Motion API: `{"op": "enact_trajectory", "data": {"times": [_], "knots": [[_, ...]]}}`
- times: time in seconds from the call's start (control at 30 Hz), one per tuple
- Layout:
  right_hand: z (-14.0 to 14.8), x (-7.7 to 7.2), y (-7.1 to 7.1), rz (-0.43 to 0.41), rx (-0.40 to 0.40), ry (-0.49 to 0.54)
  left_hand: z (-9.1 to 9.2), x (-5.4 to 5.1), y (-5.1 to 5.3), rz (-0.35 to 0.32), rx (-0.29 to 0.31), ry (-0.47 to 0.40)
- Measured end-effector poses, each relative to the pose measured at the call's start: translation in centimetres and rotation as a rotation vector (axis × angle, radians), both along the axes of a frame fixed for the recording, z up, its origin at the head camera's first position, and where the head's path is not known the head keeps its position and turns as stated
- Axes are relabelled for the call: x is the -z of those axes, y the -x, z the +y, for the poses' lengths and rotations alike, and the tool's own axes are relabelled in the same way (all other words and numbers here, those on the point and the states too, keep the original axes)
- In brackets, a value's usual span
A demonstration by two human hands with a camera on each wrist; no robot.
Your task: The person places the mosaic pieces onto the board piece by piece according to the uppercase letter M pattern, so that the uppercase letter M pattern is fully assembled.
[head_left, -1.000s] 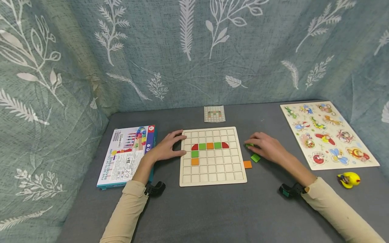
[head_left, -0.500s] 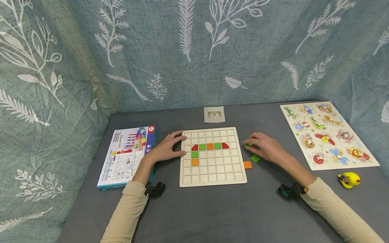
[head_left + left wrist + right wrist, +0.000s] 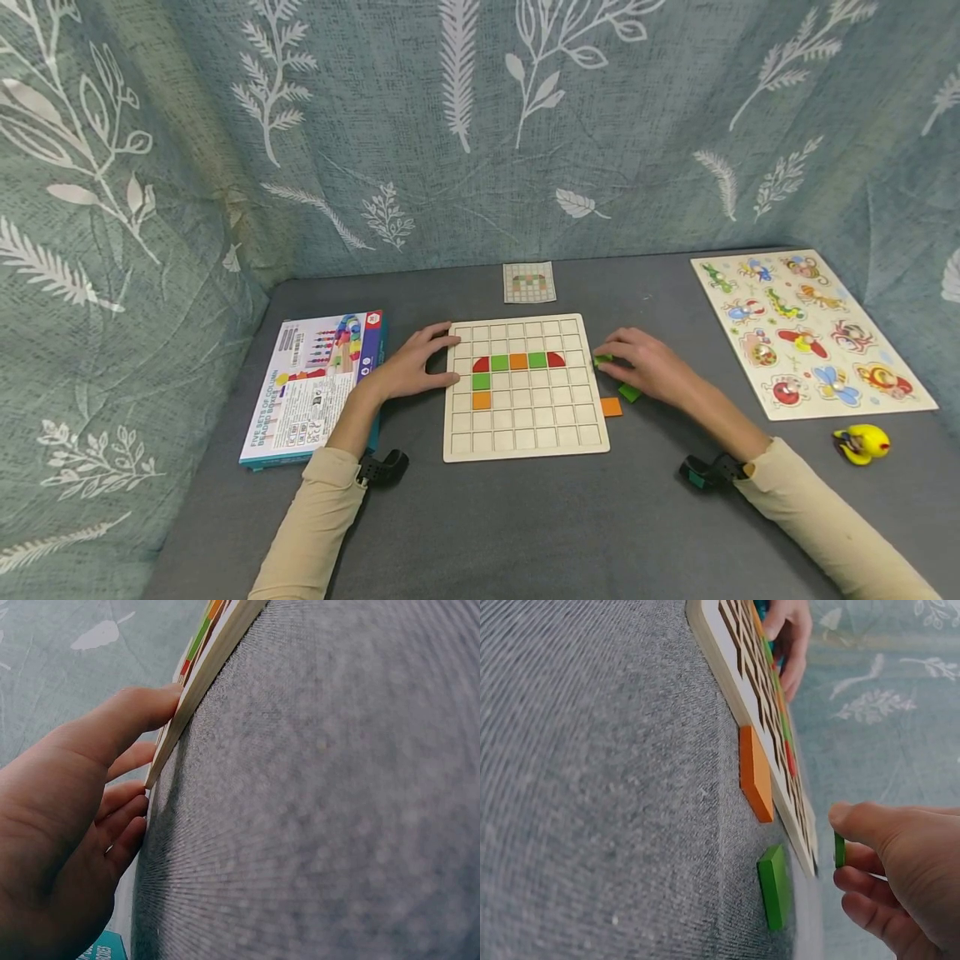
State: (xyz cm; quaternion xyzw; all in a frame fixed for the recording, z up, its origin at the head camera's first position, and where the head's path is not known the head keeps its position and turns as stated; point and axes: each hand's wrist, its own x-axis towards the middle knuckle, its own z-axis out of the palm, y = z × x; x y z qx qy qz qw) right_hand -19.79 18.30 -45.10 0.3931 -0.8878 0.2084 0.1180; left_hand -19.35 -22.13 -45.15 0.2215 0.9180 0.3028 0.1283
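A wooden grid board (image 3: 525, 417) lies mid-table, with a row of red, green and orange tiles and two more tiles down its left side. My left hand (image 3: 412, 365) touches the board's left edge, thumb and fingertips spread along it; the left wrist view shows the thumb (image 3: 142, 709) on the rim. Just off the board's right edge, my right hand (image 3: 641, 362) pinches a green square tile (image 3: 840, 850) between thumb and fingers, lifted above the table. Under that hand lies another green tile (image 3: 774, 887), partly hidden in the head view. An orange tile (image 3: 755, 774) lies against the board's right edge.
Behind the board is a small pattern card (image 3: 529, 282). A toy box (image 3: 311, 387) lies left, close to my left forearm. At right are an insect peg puzzle (image 3: 813, 333) and a yellow rubber duck (image 3: 862, 444). A patterned curtain (image 3: 480, 133) hangs behind the table.
My right hand has moved slightly left toward the board, carrying the green tile with it. The left hand and the board have stayed in place.
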Motion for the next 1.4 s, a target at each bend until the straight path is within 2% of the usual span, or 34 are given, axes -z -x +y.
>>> {"op": "enact_trajectory", "data": {"times": [0.4,1.03,1.27,1.4], "knots": [[-0.5,0.1,-0.1,0.001,-0.06,0.064,0.0,0.1,-0.2,0.005,-0.006,-0.001],[-1.6,0.0,-0.4,-0.058,-0.093,0.039,0.0,0.1,-0.2,0.009,-0.008,0.004],[-2.5,0.2,-0.6,-0.046,-0.152,0.037,0.1,0.2,-0.1,0.012,-0.006,0.006],[-2.9,0.3,-0.6,-0.043,-0.16,0.04,0.0,0.3,-0.1,0.014,-0.003,0.007]]}}
